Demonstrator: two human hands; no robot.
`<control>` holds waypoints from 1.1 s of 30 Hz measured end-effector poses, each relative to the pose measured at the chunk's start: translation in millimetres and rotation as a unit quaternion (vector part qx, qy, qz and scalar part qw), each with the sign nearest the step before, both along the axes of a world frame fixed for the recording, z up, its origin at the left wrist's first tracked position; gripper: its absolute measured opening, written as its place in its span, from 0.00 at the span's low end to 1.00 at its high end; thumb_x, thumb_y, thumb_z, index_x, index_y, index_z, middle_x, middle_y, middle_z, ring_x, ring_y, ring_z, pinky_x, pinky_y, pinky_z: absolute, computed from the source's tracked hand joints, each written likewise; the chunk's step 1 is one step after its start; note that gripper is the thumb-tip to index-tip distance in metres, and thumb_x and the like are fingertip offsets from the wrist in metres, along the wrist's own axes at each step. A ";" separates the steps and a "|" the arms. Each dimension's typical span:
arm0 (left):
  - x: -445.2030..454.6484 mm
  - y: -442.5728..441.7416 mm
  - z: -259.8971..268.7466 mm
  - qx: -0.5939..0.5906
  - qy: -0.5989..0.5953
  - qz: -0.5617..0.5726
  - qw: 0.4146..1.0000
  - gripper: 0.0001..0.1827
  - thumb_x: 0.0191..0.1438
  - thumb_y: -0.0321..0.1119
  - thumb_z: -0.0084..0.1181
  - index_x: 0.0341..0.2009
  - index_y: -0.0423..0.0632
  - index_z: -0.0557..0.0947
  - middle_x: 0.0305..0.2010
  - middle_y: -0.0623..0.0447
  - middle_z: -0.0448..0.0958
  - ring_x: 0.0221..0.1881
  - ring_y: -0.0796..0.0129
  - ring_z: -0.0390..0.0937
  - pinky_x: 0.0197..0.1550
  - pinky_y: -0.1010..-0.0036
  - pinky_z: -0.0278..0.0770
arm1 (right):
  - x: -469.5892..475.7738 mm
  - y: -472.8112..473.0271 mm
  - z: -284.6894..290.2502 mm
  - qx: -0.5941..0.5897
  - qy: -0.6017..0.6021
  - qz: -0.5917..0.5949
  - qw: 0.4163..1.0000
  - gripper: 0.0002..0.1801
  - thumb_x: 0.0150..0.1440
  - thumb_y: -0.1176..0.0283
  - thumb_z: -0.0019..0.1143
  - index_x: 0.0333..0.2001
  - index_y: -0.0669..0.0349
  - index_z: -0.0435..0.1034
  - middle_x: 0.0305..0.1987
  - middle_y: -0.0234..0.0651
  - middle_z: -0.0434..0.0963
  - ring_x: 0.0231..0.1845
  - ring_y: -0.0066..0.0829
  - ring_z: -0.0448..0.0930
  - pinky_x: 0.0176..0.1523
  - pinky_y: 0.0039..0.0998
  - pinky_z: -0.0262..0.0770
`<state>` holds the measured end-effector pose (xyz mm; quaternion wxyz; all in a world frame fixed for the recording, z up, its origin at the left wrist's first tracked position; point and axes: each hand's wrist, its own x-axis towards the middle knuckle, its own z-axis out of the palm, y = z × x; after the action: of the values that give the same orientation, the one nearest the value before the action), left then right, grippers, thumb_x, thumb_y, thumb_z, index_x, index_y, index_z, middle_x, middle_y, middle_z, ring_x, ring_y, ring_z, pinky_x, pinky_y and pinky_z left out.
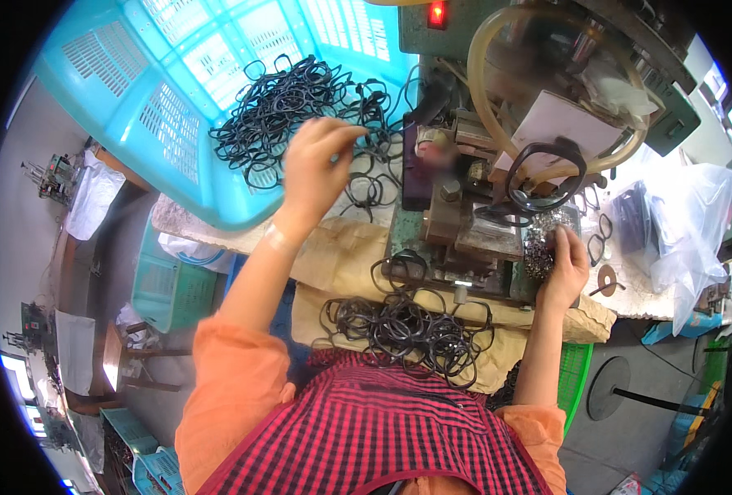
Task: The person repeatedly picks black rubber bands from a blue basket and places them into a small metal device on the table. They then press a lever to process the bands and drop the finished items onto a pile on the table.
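Observation:
My left hand (318,164), slightly blurred, is raised over the near right rim of a light-blue plastic basket (118,124). Its fingers are bent, the thumb apart from them, and nothing shows in its grasp. Behind it lies a heap of black eyeglass frames (292,93). At the right of a green bench machine (406,247), my right hand (565,267) has its fingertips at a pile of small shiny metal parts (538,250); whether it pinches one is unclear. Just above, a black eyeglass frame (579,162) is at the machine. More black frames (403,325) lie at the bench front.
A pale hose (478,55) loops before the machine, below a lit red switch (436,13). Brown paper (335,247) covers the bench's front edge. Plastic bags (688,216) and a washer-like disc (607,279) lie at right. A green basket (576,371) stands below.

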<state>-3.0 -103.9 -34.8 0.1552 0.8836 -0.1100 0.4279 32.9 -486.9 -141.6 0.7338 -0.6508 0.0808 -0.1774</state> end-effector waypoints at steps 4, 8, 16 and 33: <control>56.1 14.8 -22.3 0.155 0.121 -0.066 0.978 0.15 0.39 0.23 0.59 0.35 0.52 0.87 0.37 0.55 0.76 0.42 0.58 0.72 0.44 0.66 0.76 | 0.0 17.5 21.7 -0.026 -0.045 0.053 0.997 0.09 0.62 0.79 0.57 0.45 0.70 0.75 0.44 0.38 0.82 0.47 0.24 0.80 0.54 0.22 0.75; 68.0 45.7 -31.7 0.248 0.194 -0.098 0.944 0.14 0.41 0.23 0.58 0.34 0.51 0.86 0.38 0.56 0.77 0.45 0.57 0.74 0.46 0.66 0.76 | -20.6 -3.6 23.8 -0.108 -0.049 0.020 0.993 0.08 0.63 0.80 0.53 0.45 0.70 0.74 0.46 0.37 0.81 0.47 0.23 0.79 0.55 0.23 0.74; -41.2 74.5 -32.8 -0.368 0.061 0.079 0.925 0.14 0.62 0.24 0.55 0.52 0.40 0.82 0.36 0.53 0.80 0.28 0.78 0.73 0.29 0.83 0.70 | -90.3 -47.6 28.5 -0.280 -0.018 -0.073 0.957 0.08 0.59 0.82 0.58 0.42 0.69 0.79 0.41 0.36 0.83 0.43 0.25 0.81 0.51 0.26 0.75; -42.9 -108.8 5.0 -0.140 -0.066 -0.169 0.973 0.12 0.53 0.10 0.55 0.41 0.36 0.78 0.39 0.42 0.77 0.32 0.65 0.81 0.29 0.76 0.81 | -35.6 83.2 89.4 0.117 -0.051 0.189 0.974 0.22 0.57 0.83 0.58 0.57 0.68 0.69 0.42 0.38 0.81 0.44 0.22 0.79 0.49 0.22 0.74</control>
<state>-45.9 -212.7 -29.8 0.3398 0.7917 -0.2062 0.4639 -2.7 -403.7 -52.1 0.8285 -0.5537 -0.0608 -0.0581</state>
